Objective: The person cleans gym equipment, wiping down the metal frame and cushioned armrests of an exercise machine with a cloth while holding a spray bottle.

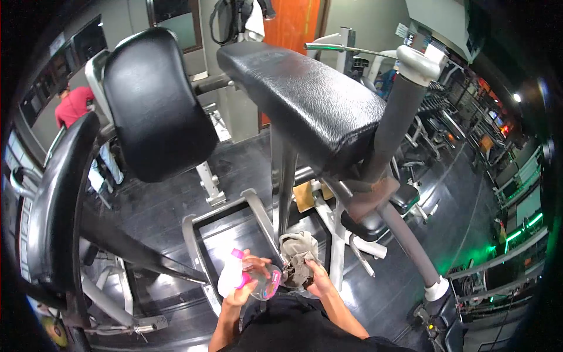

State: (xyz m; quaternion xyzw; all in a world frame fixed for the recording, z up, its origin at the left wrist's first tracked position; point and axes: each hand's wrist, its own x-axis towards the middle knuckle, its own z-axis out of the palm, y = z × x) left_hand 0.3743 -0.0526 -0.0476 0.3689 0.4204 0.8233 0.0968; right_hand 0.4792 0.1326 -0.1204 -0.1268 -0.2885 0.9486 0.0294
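At the bottom centre, my left hand [240, 295] is closed around a spray bottle [271, 286]. The bottle has a white and pink spray head, a clear body and a pink label, and it is tilted. My right hand [320, 281] grips a crumpled grey-brown cloth [299, 253] just beside the bottle. Both hands are low in front of my body, below a long black padded cushion [316, 97] of a gym machine. No contact between the cloth and the cushion is visible.
A black backrest pad [155, 102] and another pad [56, 205] stand at left. A padded machine arm [404, 246] slopes down on the right. Metal frame bars [258, 214] cross the dark floor. Another person in a red shirt [76, 105] bends at far left.
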